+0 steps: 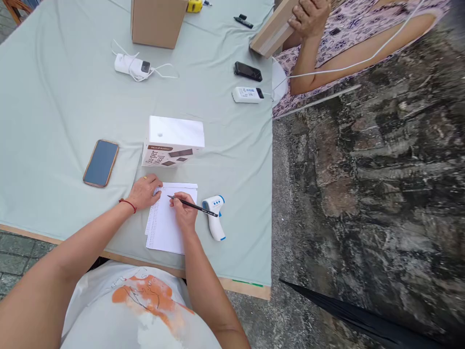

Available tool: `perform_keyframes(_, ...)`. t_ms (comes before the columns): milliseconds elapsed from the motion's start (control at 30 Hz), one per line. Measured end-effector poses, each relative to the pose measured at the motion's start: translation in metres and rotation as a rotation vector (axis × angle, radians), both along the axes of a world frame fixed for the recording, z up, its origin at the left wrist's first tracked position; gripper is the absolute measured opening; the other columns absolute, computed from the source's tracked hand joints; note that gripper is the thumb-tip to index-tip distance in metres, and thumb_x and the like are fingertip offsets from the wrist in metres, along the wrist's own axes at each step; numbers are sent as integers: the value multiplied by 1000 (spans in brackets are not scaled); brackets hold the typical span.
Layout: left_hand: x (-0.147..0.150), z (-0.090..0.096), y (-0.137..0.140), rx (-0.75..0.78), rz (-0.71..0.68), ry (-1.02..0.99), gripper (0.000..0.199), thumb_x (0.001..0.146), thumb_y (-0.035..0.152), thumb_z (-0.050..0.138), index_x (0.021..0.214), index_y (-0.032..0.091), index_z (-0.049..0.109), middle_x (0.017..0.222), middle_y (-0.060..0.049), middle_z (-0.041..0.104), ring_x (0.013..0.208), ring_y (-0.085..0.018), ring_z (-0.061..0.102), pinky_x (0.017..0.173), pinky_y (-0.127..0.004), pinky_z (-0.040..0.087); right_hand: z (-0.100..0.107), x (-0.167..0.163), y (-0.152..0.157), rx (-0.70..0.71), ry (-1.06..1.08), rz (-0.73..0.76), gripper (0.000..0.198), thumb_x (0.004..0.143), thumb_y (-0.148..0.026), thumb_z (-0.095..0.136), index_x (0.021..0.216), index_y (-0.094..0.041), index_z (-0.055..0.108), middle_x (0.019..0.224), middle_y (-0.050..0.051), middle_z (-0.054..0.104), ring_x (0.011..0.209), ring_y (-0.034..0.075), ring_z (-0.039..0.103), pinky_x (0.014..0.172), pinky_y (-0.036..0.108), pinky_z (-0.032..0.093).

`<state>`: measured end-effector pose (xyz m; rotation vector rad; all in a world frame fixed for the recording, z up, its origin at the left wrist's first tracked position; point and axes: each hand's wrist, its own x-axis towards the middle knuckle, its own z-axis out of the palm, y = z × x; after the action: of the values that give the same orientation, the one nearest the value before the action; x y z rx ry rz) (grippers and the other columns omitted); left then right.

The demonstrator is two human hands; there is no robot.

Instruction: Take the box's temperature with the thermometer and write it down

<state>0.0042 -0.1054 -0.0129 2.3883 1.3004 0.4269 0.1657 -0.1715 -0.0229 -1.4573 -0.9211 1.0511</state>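
Note:
My right hand (184,208) grips a slim black pencil (199,208), its point over the upper part of a white sheet of paper (169,230). Whether the point touches the sheet I cannot tell. A second sheet sticks out at the left, with small handwriting along the edge. My left hand (144,190), fingers bent and thumb apart, rests at the sheets' upper left corner. Just beyond stands a white box (176,131) with brown print. Right of the paper lies a white and blue infrared thermometer (214,218), the pencil's back end passing over it.
A phone (100,163) lies to the left on the cloth-covered table (236,160). Farther off are a white corded device (132,67), a cardboard box (158,22), a black device (248,71) and a white power bank (248,94). Another person's hand (310,18) holds a carton (274,31).

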Motion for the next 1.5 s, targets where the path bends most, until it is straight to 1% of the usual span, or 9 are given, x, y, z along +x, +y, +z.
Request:
perform_keyframes(67,1,0,0,12,-4,20,18,86,24,55,101,17,63,102,-10,62,97,-25,59,84,-40,45,-3,-11,6,-15,0,-32,24,71,-41,59,82,-19,58,73,1,60,66,15,55,66,31,46)
perform_keyframes(167,1,0,-1,19,-4,35,20,87,26,55,102,17,63,102,-11,62,96,-26,58,83,-39,44,-6,-19,11,-6,-84,-90,23,67,-41,58,77,-20,58,70,1,59,65,15,50,64,30,44)
perform_keyframes(300,2,0,-1,16,-9,39,20,87,27,55,102,17,64,102,-10,62,94,-25,58,82,-39,43,-9,-20,11,31,-200,-85,19,71,-39,57,71,-20,57,65,0,57,64,15,48,64,30,43)
perform_keyframes(400,2,0,-1,11,-10,43,19,86,26,55,101,17,64,101,-10,62,93,-25,58,81,-38,43,-8,-18,9,50,-239,-58,18,75,-37,55,70,-20,58,66,0,57,64,15,48,65,30,42)
perform_keyframes(500,2,1,0,10,-10,41,20,86,25,55,102,17,64,103,-10,62,94,-25,58,82,-38,42,-6,-18,9,46,-248,-25,18,76,-37,54,71,-20,59,68,0,59,64,15,50,66,30,42)
perform_keyframes(667,3,4,0,11,-17,45,20,85,25,57,101,16,65,102,-10,63,95,-26,58,82,-38,43,-7,-18,10,17,-263,-16,20,77,-39,56,73,-20,60,68,0,60,64,15,51,67,30,43)
perform_keyframes(833,4,3,0,37,-25,29,20,85,24,55,100,16,65,102,-9,63,93,-25,58,81,-37,43,-8,-18,9,20,-260,-29,22,77,-40,56,73,-19,60,67,0,60,63,14,51,65,29,44)
perform_keyframes(1133,4,2,1,46,-31,23,22,82,22,57,101,16,65,101,-9,64,94,-25,59,82,-37,45,-8,-17,11,51,-304,-43,21,76,-39,55,71,-19,60,65,0,60,61,14,51,63,29,44)
perform_keyframes(1500,3,1,2,59,-33,12,20,82,23,57,100,16,64,101,-9,63,93,-25,59,83,-38,45,-7,-18,12,41,-287,-49,22,75,-40,55,70,-19,60,65,0,60,61,14,51,62,29,45)
